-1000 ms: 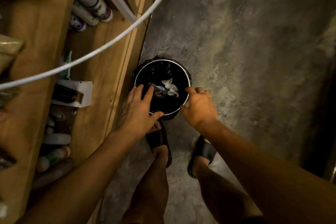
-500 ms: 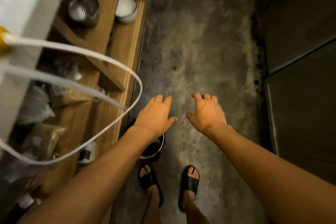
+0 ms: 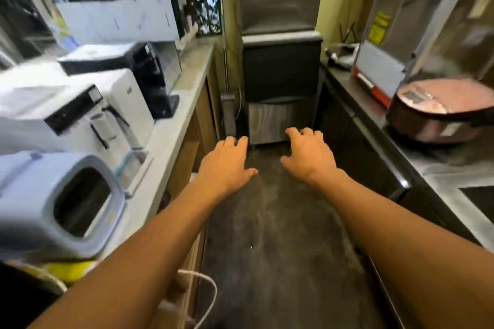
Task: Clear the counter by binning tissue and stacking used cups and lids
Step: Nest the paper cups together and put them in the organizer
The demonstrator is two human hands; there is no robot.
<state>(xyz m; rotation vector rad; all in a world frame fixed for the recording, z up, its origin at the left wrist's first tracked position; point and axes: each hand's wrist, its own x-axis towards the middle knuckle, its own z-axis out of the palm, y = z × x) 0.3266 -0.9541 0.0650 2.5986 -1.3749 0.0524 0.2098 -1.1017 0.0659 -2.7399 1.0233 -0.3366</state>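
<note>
My left hand (image 3: 227, 165) and my right hand (image 3: 307, 156) are stretched out side by side above the dark floor of a narrow aisle. Both are palm down with fingers apart and hold nothing. The light counter (image 3: 171, 139) runs along the left of the aisle. No bin, tissue, cups or lids are in view. The picture is blurred by motion.
On the left counter stand several white and black machines (image 3: 88, 112) and a pale blue box-shaped appliance (image 3: 58, 203). A steel cabinet (image 3: 280, 83) closes the aisle's far end. On the dark right counter (image 3: 401, 147) sits a pink rice cooker (image 3: 438, 109). A white cable (image 3: 205, 299) hangs low at left.
The view has swung up from the black bin on the floor to the aisle and counters. Both hands have left the bin rim and risen, still holding nothing.
</note>
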